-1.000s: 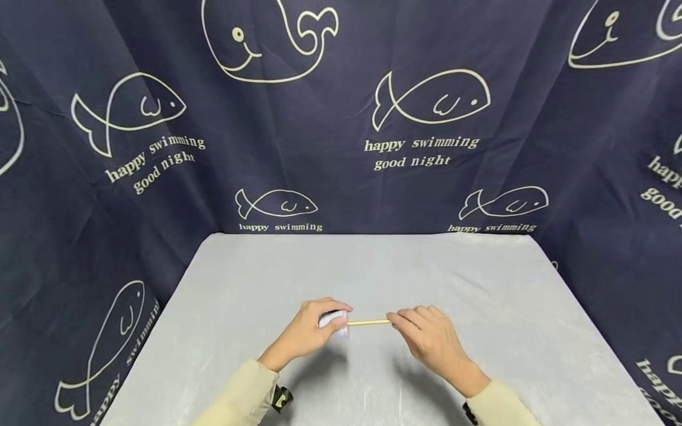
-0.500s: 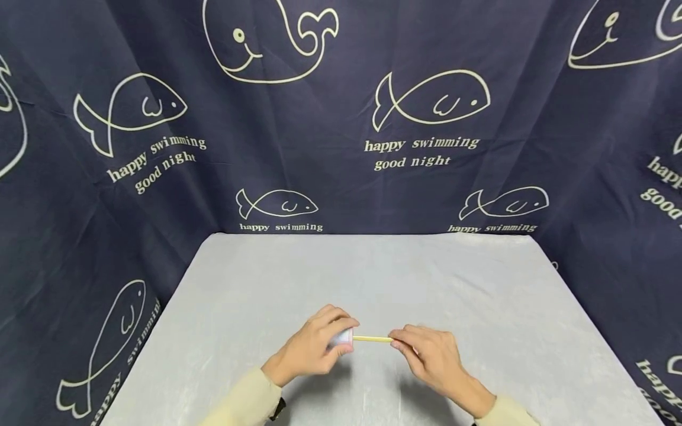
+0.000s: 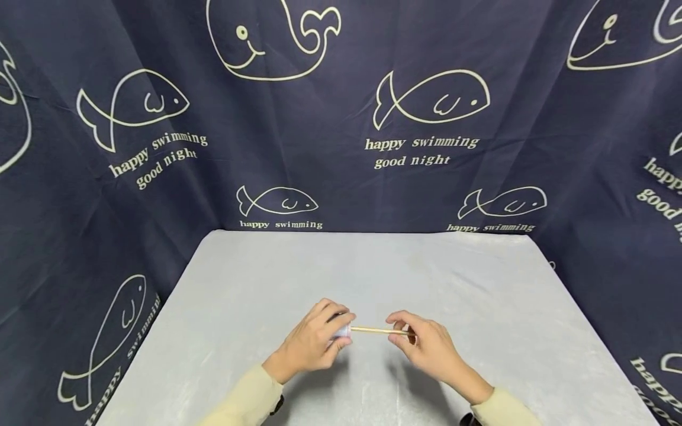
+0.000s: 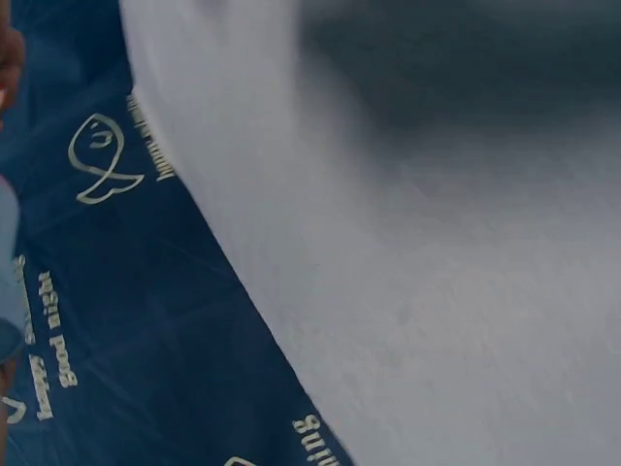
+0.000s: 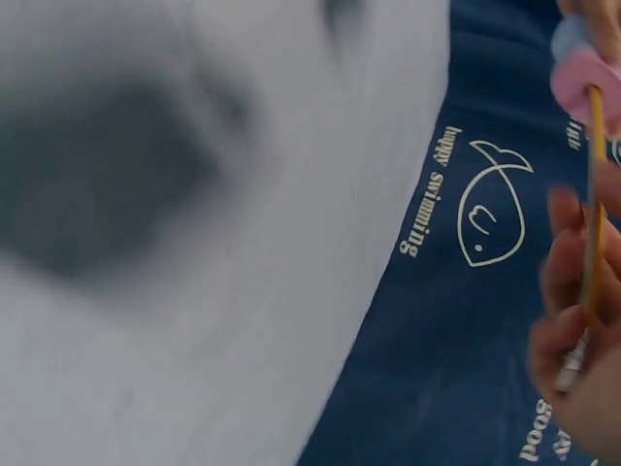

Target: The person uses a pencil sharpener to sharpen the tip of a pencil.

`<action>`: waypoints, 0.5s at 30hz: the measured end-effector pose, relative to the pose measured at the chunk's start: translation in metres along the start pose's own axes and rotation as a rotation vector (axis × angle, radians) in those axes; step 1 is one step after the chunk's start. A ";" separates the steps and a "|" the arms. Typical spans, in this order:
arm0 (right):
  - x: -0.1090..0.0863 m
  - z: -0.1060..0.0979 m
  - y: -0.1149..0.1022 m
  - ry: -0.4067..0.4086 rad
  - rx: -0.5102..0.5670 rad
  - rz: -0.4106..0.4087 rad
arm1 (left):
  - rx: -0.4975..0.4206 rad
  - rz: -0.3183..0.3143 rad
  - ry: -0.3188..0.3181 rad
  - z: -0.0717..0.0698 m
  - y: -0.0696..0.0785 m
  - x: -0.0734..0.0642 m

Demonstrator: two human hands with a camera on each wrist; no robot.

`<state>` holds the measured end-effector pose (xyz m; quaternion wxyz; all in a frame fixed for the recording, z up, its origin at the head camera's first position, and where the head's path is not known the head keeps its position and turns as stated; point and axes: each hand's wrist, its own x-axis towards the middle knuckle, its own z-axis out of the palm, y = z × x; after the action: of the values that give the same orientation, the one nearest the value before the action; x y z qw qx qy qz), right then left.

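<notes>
In the head view my left hand grips a small light-blue pencil sharpener, fingers over its top and thumb below. A yellow pencil runs level from the sharpener to my right hand, whose fingers and thumb are curled round its rear part. The right wrist view shows the pencil entering a hole in the sharpener's pink face, with its pale metallic end near the palm. Only a pale-blue edge of the sharpener shows in the left wrist view. The pencil's tip is hidden inside.
Both hands are above a table covered in pale grey cloth. Dark blue curtains with fish prints and lettering hang behind it and at both sides. Cream sleeves cover the forearms.
Both hands dipped toward the near edge, then rose slightly. My right fingers have spread and shifted along the pencil, exposing more of its rear end. My left hand keeps hold of the sharpener.
</notes>
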<state>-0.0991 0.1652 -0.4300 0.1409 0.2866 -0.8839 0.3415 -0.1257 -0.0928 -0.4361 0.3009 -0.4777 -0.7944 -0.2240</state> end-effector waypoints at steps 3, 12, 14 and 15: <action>0.000 0.003 0.005 0.125 -0.175 -0.201 | -0.090 -0.127 -0.022 -0.004 -0.002 0.001; -0.004 0.001 0.016 0.171 -0.342 -0.478 | -0.431 -0.537 -0.185 -0.021 -0.003 0.013; -0.001 0.001 0.015 0.233 -0.399 -0.534 | -0.536 -0.633 -0.232 -0.024 -0.003 0.017; 0.001 0.000 0.014 0.272 -0.422 -0.565 | -0.581 -0.668 -0.253 -0.026 -0.003 0.019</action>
<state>-0.1081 0.1732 -0.4368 0.4016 0.4357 -0.7942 0.1347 -0.1282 -0.0989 -0.4048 -0.0335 -0.2834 -0.8396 -0.4622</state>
